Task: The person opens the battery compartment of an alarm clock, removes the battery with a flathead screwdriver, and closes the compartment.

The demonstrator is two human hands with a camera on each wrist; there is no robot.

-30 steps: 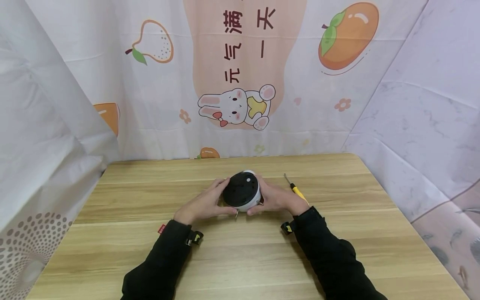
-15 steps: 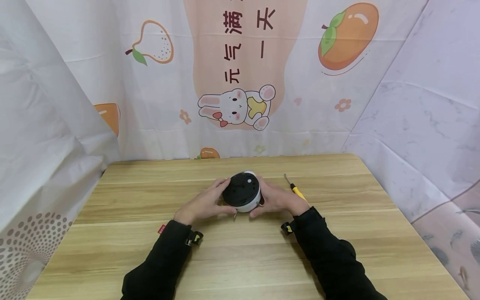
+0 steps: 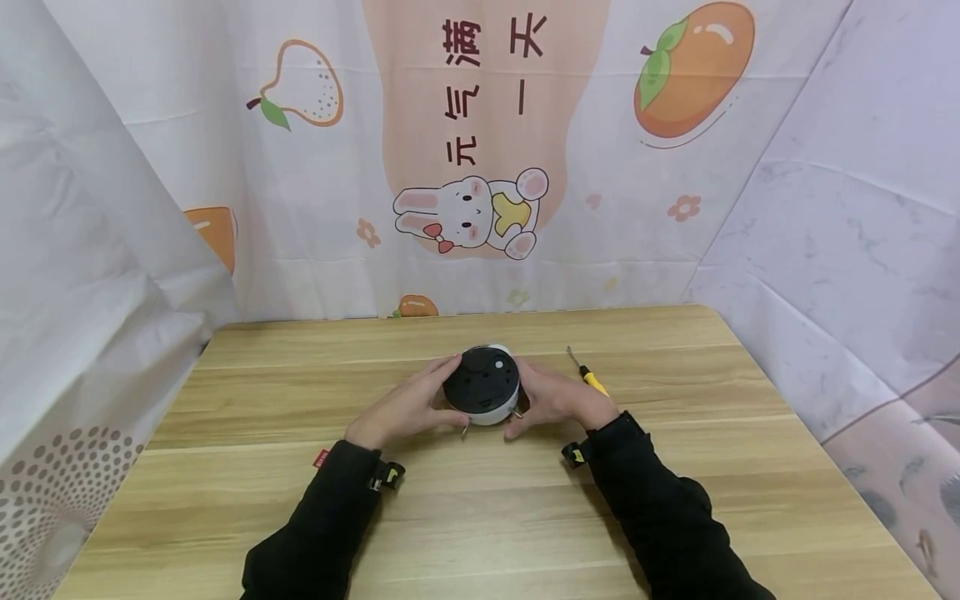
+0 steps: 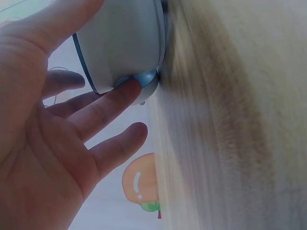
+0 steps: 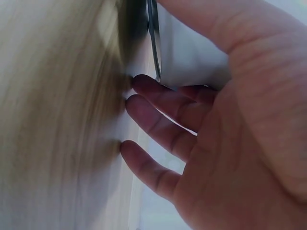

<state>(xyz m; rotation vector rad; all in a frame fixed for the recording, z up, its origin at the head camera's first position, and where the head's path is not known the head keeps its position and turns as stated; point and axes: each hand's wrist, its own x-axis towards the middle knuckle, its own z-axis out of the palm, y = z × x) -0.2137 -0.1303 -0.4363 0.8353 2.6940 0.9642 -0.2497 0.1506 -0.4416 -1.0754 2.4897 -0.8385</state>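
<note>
A small white alarm clock (image 3: 480, 385) lies on the table with its round black back facing up. Two short metal legs (image 3: 464, 432) stick out from its near side. My left hand (image 3: 412, 408) holds it from the left, thumb near the front and index finger on the rim. In the left wrist view a fingertip touches a shiny bluish dome (image 4: 147, 79) low on the white body. From the right side my right hand (image 3: 551, 396) grips the clock; in the right wrist view its other fingers (image 5: 149, 168) rest at the tabletop.
Just beyond the right wrist lies a screwdriver (image 3: 592, 382) with a yellow and black handle, its tip pointing away. The wooden table (image 3: 480, 517) ends at a printed curtain (image 3: 315, 208) behind, with white sheets on both sides.
Between my hands the clock has turned slightly clockwise as seen from above, so its near leg has shifted left. My right thumb has moved a little to the right.
</note>
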